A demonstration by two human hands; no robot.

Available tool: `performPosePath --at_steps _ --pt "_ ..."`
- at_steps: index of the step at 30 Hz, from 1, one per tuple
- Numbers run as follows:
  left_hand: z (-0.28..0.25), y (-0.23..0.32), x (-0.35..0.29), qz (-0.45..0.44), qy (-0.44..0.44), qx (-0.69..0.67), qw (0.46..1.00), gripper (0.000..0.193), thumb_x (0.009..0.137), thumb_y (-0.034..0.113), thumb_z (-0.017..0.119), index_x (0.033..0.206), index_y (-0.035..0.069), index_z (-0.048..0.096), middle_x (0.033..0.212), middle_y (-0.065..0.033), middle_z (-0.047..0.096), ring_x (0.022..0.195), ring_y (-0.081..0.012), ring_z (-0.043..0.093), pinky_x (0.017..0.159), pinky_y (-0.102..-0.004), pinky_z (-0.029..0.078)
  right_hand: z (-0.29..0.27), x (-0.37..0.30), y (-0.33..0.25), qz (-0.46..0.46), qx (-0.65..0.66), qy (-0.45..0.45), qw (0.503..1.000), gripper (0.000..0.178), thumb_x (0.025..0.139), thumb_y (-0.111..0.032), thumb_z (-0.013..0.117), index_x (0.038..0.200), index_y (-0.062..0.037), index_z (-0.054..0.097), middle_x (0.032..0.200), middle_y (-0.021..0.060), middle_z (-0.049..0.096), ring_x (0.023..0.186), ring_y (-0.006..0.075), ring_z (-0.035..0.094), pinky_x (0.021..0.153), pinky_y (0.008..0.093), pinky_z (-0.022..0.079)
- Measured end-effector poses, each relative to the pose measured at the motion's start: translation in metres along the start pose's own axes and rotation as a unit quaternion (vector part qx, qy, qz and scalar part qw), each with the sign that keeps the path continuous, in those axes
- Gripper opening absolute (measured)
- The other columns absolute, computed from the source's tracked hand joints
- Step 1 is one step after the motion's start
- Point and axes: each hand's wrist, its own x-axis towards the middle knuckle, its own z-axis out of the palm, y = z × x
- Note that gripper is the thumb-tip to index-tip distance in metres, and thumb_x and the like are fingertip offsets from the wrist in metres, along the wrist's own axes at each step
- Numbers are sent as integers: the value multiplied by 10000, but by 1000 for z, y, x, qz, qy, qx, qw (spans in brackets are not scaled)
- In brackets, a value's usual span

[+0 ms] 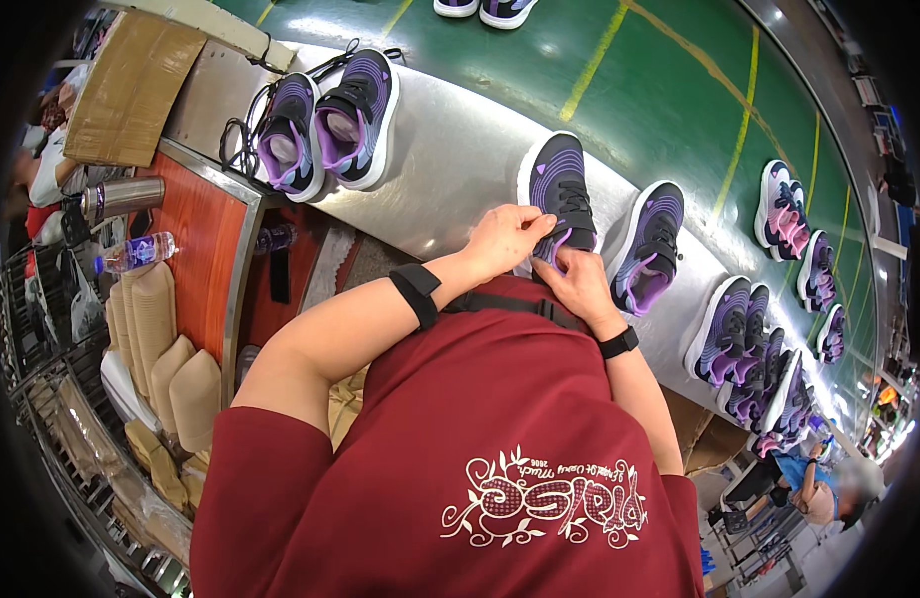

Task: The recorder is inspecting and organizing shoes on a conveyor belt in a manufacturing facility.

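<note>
A black sneaker [562,179] with purple lines and a white sole stands on the metal ledge in front of me, toe pointing away. My left hand [508,239] is at the left side of its opening, thumb and fingers pinched together; whatever is between them is too small to make out. At the heel, my right hand [583,286] grips the shoe's purple-lined collar, with some fingertips hidden inside. Just right of it is another sneaker [649,244] of the same pattern, apart from my hands.
A pair of sneakers [358,120] with loose black laces stands at the ledge's left. Several more sneakers [739,339] crowd the right. Beyond the metal ledge [450,140] runs a green surface [669,90] with yellow lines. A bottle [136,252] and beige shoe-shaped inserts [186,389] lie left.
</note>
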Motion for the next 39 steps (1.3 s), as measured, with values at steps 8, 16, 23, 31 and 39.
performPosePath --at_steps 8,16,23,31,39 --pt "10 -10 9 39 82 117 989 526 815 461 675 608 6 513 519 -88 463 493 -159 430 487 -335 380 0 1 8 -20 -17 12 1000 405 752 -283 695 560 24 516 554 222 524 548 398 552 516 439 427" --pt "7 -15 9 -63 -27 -187 980 424 924 450 536 721 78 520 630 33 431 537 -78 386 494 -240 349 -5 -1 11 26 0 23 999 411 740 -299 715 604 33 515 562 208 514 493 337 503 483 407 385" --pt "3 -6 4 -27 67 5 997 462 908 444 530 882 -10 612 724 -111 602 666 -203 560 641 -335 451 8 -5 -6 -29 -118 51 991 330 765 -314 690 748 0 587 641 190 587 632 359 610 589 434 481" --pt "-12 -1 -5 290 176 129 932 156 789 176 677 908 75 671 834 -67 608 826 -228 569 709 -329 466 -15 -22 -13 -68 -85 182 977 337 764 -225 692 1015 -31 577 847 148 604 841 330 597 729 406 483" --pt "7 21 8 483 106 397 773 159 656 65 677 773 91 572 756 -26 508 745 -209 535 615 -337 479 -9 20 5 86 -61 65 992 478 717 -273 741 1048 4 535 827 235 647 837 421 618 773 478 483"
